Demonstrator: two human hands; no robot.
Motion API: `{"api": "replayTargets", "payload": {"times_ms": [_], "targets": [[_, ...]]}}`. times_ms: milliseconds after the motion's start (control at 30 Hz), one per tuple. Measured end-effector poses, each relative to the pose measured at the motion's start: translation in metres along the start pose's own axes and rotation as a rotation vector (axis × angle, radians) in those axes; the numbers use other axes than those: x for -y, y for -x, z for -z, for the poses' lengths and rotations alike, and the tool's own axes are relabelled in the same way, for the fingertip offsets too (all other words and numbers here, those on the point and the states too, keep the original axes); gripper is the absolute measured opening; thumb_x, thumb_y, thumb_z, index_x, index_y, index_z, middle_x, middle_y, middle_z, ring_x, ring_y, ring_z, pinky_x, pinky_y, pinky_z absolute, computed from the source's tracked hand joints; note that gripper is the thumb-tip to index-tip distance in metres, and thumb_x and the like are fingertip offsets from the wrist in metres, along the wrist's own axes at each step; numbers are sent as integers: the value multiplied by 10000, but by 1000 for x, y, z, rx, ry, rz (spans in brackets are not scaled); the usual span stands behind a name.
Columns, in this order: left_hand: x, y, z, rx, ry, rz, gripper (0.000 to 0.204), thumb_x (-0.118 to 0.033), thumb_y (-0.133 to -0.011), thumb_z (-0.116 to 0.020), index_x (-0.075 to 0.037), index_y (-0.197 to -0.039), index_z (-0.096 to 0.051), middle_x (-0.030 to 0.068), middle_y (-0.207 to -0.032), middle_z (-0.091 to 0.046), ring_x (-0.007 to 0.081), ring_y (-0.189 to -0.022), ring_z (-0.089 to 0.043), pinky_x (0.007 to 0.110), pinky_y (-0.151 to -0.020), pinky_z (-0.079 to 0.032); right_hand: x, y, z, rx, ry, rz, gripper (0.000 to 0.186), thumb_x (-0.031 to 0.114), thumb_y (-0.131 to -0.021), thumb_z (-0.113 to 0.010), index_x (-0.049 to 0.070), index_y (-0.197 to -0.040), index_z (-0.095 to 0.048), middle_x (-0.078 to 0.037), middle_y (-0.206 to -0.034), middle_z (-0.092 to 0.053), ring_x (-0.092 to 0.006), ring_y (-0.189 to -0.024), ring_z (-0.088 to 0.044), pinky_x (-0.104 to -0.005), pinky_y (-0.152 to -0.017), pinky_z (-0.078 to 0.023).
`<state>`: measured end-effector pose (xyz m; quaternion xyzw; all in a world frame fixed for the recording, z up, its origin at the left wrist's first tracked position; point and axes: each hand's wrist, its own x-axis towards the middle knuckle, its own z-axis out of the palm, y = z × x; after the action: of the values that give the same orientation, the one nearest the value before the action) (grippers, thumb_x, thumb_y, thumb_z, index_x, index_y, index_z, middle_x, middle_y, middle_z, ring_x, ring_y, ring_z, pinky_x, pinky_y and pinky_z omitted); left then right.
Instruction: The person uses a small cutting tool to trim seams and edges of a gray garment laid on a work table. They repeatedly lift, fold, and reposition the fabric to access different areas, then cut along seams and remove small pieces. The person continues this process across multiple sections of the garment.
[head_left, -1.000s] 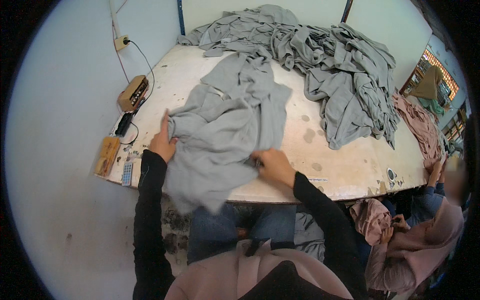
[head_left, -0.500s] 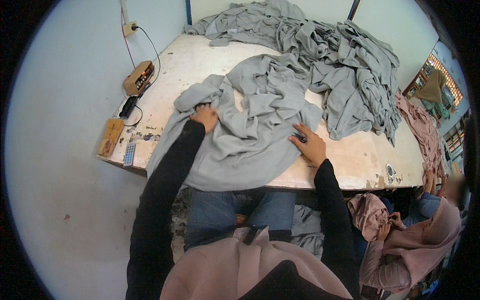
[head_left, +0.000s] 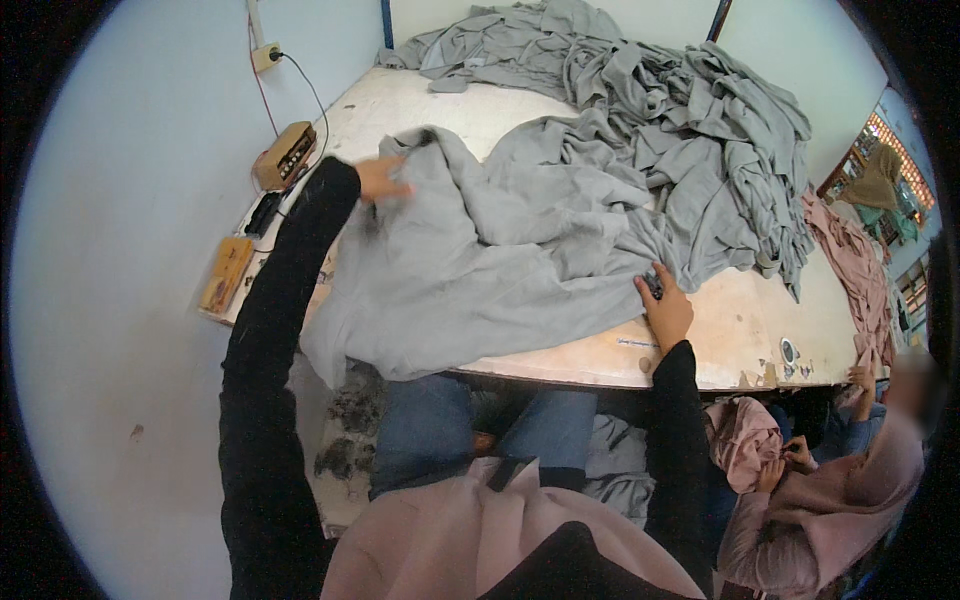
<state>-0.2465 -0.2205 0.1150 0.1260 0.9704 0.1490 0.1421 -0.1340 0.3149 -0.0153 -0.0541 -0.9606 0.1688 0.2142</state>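
A large piece of light grey cloth (head_left: 430, 270) lies in loose folds over the near part of the table, its front edge hanging toward my lap. At its upper left, my left hand (head_left: 383, 180) reaches over the fabric, smeared by motion; whether the fingers grip it I cannot tell. My right hand (head_left: 670, 315) rests at the cloth's right edge. Its thumb and fingers curl around a small dark object (head_left: 655, 288), whose kind is mostly hidden, and the fingertips touch the cloth.
More crumpled grey cloth (head_left: 700, 130) is heaped along the back and right of the table (head_left: 560, 365). At left are a brown box device (head_left: 285, 155), a power strip (head_left: 262, 215) and a yellowish block (head_left: 228, 275). A co-worker (head_left: 830, 500) handles pink cloth (head_left: 742, 440) at right.
My left hand has moved up and left, and the grey cloth is spread wider and flatter. The right hand has shifted slightly right, with the dark object still in it.
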Motion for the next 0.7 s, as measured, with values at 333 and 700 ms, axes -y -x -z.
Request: {"api": "replayTargets", "payload": {"times_ms": [333,700], "targets": [[-40,-23,-163,88,-289,22,1268,-1033,-608,-415,-361,-1627,-70,148,-1676,173,529,-1499,127,844,-1060,-18,-1,-13,-3,26,165,88,587,561,-945,-573,143,-1354,-614,-118,-1313,-662,-355,-1012,-705,-455,-826,-561],[-172,-37,-136,-337,-302,-200,819,-607,-901,-600,-178,-1556,-359,242,-1643,-198,407,-1509,-240,682,-1184,-99,-42,-64,-24,14,298,17,623,603,-976,-475,181,-1424,-568,-153,-1302,-656,-392,-1060,-677,-489,-871,-544]]}}
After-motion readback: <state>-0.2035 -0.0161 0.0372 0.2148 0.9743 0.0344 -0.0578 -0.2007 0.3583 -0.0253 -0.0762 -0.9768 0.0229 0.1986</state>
